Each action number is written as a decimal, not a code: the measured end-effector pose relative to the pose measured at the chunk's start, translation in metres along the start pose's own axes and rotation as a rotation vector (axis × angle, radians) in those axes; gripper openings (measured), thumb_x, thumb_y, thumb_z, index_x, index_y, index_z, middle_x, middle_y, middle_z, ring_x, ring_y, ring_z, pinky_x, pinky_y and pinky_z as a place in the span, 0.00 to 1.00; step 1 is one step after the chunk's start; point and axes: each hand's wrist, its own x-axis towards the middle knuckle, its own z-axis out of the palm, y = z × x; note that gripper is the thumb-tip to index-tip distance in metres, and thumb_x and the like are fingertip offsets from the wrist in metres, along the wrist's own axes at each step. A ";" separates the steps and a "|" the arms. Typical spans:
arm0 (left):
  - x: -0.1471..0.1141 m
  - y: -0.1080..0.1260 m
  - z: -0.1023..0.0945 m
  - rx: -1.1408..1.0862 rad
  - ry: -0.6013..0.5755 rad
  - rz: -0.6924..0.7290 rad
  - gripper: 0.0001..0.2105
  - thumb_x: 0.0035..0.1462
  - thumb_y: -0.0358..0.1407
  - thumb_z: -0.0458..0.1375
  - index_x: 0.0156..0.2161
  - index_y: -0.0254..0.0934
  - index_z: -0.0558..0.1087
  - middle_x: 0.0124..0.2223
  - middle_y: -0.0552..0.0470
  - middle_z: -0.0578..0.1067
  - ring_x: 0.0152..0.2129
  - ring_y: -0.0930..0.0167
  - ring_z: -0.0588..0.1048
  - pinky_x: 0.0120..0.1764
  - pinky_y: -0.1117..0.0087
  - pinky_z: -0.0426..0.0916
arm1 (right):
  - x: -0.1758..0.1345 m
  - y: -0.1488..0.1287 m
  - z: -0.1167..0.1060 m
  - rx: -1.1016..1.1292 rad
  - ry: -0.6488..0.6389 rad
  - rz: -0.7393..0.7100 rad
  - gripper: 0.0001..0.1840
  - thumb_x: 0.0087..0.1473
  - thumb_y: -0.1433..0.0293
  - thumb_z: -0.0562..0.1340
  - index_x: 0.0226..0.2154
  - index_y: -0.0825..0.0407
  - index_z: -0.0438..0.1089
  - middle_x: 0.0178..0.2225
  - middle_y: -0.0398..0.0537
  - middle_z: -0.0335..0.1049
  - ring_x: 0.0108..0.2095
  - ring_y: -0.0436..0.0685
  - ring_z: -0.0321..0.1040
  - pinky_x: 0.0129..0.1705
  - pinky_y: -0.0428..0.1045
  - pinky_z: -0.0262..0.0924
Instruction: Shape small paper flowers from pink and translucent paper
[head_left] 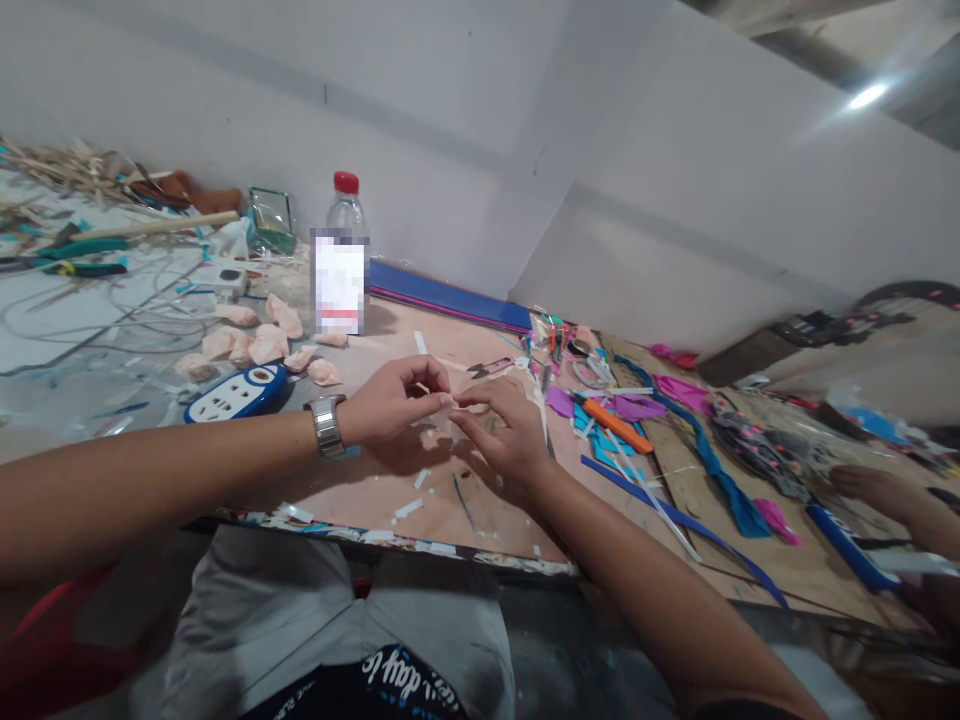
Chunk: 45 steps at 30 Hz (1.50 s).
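Note:
My left hand [397, 402], with a metal watch [327, 426] on its wrist, is closed in a pinch above the table. Fingertip to fingertip with it, my right hand [510, 430] pinches too. Something small and pale seems to be between the fingers, too small to make out. Just beyond my right hand lies a pair of small snips [489, 368]. Several peach-coloured, petal-like crumpled pieces [268, 343] are heaped left of my left hand. White scraps [409, 510] are scattered on the tabletop [322, 500] beneath my hands.
A blue-and-white power strip [236, 393] lies near my left forearm. Behind it stands a red-capped bottle [346, 215]. Blue sheets [450, 296] lie along the wall. To the right are an orange cutter [616, 425], blue fabric [709, 455] and another person's hand [870, 485].

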 end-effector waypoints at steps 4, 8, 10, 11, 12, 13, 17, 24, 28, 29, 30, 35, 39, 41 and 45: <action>0.001 -0.004 -0.002 0.009 0.001 0.018 0.07 0.59 0.37 0.66 0.38 0.35 0.75 0.35 0.54 0.77 0.32 0.75 0.74 0.37 0.73 0.69 | 0.000 -0.001 0.000 0.002 0.020 0.011 0.06 0.65 0.62 0.69 0.38 0.47 0.77 0.36 0.46 0.82 0.39 0.59 0.77 0.48 0.59 0.64; 0.001 -0.005 -0.001 0.052 -0.029 0.001 0.10 0.61 0.41 0.66 0.39 0.36 0.79 0.37 0.50 0.80 0.34 0.73 0.76 0.39 0.71 0.70 | 0.001 -0.003 0.000 -0.006 0.052 0.044 0.07 0.64 0.62 0.69 0.35 0.47 0.77 0.34 0.45 0.81 0.37 0.58 0.76 0.46 0.58 0.65; 0.000 -0.003 -0.001 0.065 -0.033 -0.005 0.11 0.61 0.44 0.67 0.40 0.36 0.81 0.38 0.49 0.82 0.35 0.72 0.77 0.39 0.69 0.71 | 0.001 -0.003 0.000 -0.016 0.067 0.058 0.08 0.64 0.62 0.69 0.34 0.47 0.76 0.33 0.45 0.80 0.36 0.58 0.76 0.45 0.58 0.66; 0.000 -0.003 -0.001 0.073 -0.031 -0.002 0.12 0.61 0.44 0.67 0.40 0.36 0.81 0.38 0.48 0.82 0.34 0.72 0.77 0.39 0.69 0.71 | 0.001 -0.003 0.000 -0.021 0.068 0.061 0.08 0.64 0.62 0.69 0.34 0.47 0.76 0.33 0.45 0.80 0.36 0.58 0.76 0.44 0.58 0.65; 0.000 -0.002 -0.001 0.084 -0.030 0.002 0.12 0.60 0.44 0.68 0.40 0.36 0.81 0.38 0.48 0.82 0.34 0.72 0.77 0.38 0.69 0.71 | 0.001 -0.003 0.000 -0.024 0.065 0.060 0.08 0.64 0.62 0.69 0.35 0.47 0.76 0.33 0.45 0.80 0.36 0.58 0.76 0.44 0.58 0.65; 0.000 -0.002 -0.001 0.093 -0.028 0.004 0.12 0.59 0.44 0.69 0.40 0.36 0.82 0.38 0.48 0.82 0.33 0.72 0.77 0.37 0.69 0.71 | 0.001 -0.003 0.000 -0.026 0.063 0.056 0.08 0.64 0.63 0.69 0.35 0.47 0.76 0.33 0.46 0.81 0.36 0.58 0.76 0.44 0.58 0.65; 0.000 -0.004 -0.001 0.089 -0.026 -0.004 0.12 0.59 0.43 0.69 0.39 0.36 0.81 0.38 0.48 0.82 0.33 0.72 0.77 0.38 0.70 0.71 | 0.001 -0.002 0.000 -0.015 0.070 0.032 0.07 0.65 0.64 0.69 0.35 0.48 0.76 0.33 0.45 0.81 0.36 0.58 0.76 0.45 0.57 0.65; 0.001 -0.005 0.000 -0.075 -0.014 -0.025 0.16 0.58 0.43 0.70 0.43 0.34 0.76 0.40 0.49 0.82 0.36 0.72 0.80 0.40 0.70 0.73 | 0.000 0.001 -0.001 -0.001 0.017 0.045 0.07 0.65 0.63 0.69 0.43 0.47 0.79 0.39 0.48 0.83 0.41 0.60 0.78 0.49 0.59 0.65; 0.002 -0.004 -0.001 -0.083 -0.049 -0.030 0.17 0.58 0.43 0.70 0.45 0.35 0.73 0.38 0.50 0.82 0.35 0.71 0.80 0.41 0.70 0.73 | -0.001 0.003 0.002 0.013 -0.016 0.031 0.10 0.66 0.64 0.68 0.49 0.46 0.79 0.42 0.49 0.83 0.43 0.61 0.78 0.51 0.60 0.64; 0.002 -0.004 -0.001 -0.081 -0.057 -0.033 0.17 0.58 0.43 0.70 0.45 0.35 0.73 0.38 0.50 0.82 0.35 0.71 0.80 0.41 0.70 0.73 | -0.002 0.003 0.003 0.016 -0.020 0.029 0.10 0.66 0.64 0.68 0.49 0.45 0.79 0.43 0.49 0.83 0.44 0.61 0.77 0.51 0.60 0.64; 0.002 -0.005 -0.001 -0.079 -0.063 -0.036 0.17 0.58 0.43 0.70 0.46 0.36 0.73 0.38 0.50 0.82 0.35 0.71 0.80 0.41 0.69 0.73 | -0.002 0.003 0.003 0.021 -0.021 0.027 0.09 0.66 0.64 0.68 0.48 0.45 0.79 0.43 0.48 0.83 0.45 0.61 0.77 0.52 0.60 0.64; 0.002 -0.007 0.000 -0.028 -0.049 0.005 0.16 0.61 0.45 0.67 0.47 0.36 0.73 0.44 0.48 0.80 0.39 0.71 0.79 0.44 0.68 0.72 | 0.000 0.000 0.001 0.041 0.015 0.044 0.06 0.66 0.63 0.67 0.45 0.46 0.77 0.40 0.47 0.81 0.42 0.60 0.76 0.50 0.59 0.65; 0.003 -0.009 0.000 0.054 -0.062 -0.067 0.16 0.61 0.48 0.66 0.41 0.35 0.74 0.38 0.52 0.76 0.34 0.73 0.73 0.39 0.70 0.68 | 0.000 0.000 -0.001 0.036 0.104 0.050 0.06 0.66 0.63 0.67 0.44 0.47 0.75 0.39 0.48 0.79 0.40 0.59 0.75 0.48 0.58 0.66; 0.002 -0.009 -0.001 0.082 -0.109 -0.137 0.17 0.61 0.49 0.66 0.38 0.34 0.74 0.34 0.53 0.74 0.30 0.74 0.70 0.35 0.70 0.64 | 0.000 0.001 -0.001 0.028 0.124 0.049 0.07 0.66 0.63 0.67 0.44 0.47 0.75 0.39 0.48 0.79 0.40 0.59 0.75 0.48 0.58 0.66; 0.002 -0.009 -0.001 0.043 -0.128 -0.151 0.17 0.59 0.49 0.67 0.35 0.34 0.76 0.31 0.54 0.73 0.29 0.74 0.68 0.34 0.70 0.63 | -0.001 0.003 -0.001 0.019 0.136 0.053 0.07 0.66 0.62 0.66 0.43 0.47 0.74 0.38 0.47 0.79 0.39 0.59 0.75 0.46 0.58 0.66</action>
